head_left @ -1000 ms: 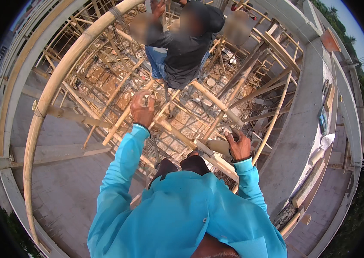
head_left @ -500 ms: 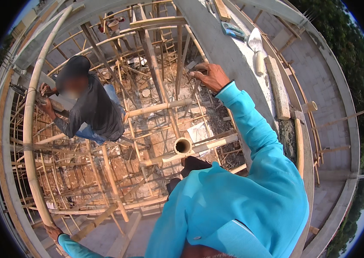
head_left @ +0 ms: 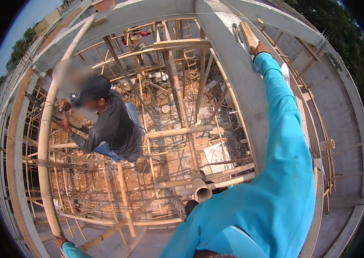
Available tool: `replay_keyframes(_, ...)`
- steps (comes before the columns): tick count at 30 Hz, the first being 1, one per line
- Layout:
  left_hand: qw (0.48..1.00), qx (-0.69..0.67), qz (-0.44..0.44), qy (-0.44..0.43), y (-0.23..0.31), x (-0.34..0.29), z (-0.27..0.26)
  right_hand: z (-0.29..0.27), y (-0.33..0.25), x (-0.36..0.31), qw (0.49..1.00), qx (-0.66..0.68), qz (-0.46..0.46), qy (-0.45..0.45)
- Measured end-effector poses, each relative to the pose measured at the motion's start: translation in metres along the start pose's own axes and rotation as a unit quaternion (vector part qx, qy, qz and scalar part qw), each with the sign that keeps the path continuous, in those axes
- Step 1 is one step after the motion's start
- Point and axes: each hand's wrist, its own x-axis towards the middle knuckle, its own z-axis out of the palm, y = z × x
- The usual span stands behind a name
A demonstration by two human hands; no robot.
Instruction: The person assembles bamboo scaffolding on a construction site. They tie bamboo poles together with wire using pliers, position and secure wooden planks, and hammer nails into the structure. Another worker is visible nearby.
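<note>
Nearest, the person's turquoise long-sleeved top [head_left: 255, 210] fills the lower right. At the lower left, the left hand [head_left: 60, 239] curls around the lower part of a tall bamboo pole [head_left: 44, 146], which rises along the left side. Just beside the top, a hollow bamboo tube [head_left: 201, 188] points its cut end toward the wearer. The right arm stretches forward along a concrete beam [head_left: 235, 77]; the right hand [head_left: 260, 48] is at the near end of a wooden block [head_left: 248, 34] lying on it, and whether its fingers pinch anything cannot be told. A trowel [head_left: 285, 72] shows partly beside the sleeve. Beyond the tube, at left, a co-worker [head_left: 115, 129] in a black shirt and cap has both hands raised near the pole. Below spreads bamboo scaffolding [head_left: 165, 133] over rubble. Farther off, a person in red [head_left: 144, 33] is beside a bucket [head_left: 136, 39].
</note>
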Motion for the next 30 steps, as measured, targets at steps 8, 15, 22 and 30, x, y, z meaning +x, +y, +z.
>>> replay_keyframes(8,0.998,-0.035,0.0,0.047,-0.015,0.007,0.021,0.042,-0.02,0.045,0.995,-0.087,0.035,-0.021)
replay_keyframes(15,0.992,-0.116,-0.042,0.011,-0.003,-0.019,0.006,0.097,0.026,0.092,0.995,-0.098,-0.017,0.004)
replay_keyframes(22,0.984,-0.164,-0.065,-0.037,0.01,-0.052,-0.048,0.094,0.043,0.161,0.979,-0.155,0.053,0.119)
replay_keyframes(30,0.981,-0.182,0.012,-0.07,-0.004,-0.072,-0.074,-0.001,0.05,0.077,0.745,0.661,0.088,-0.027)
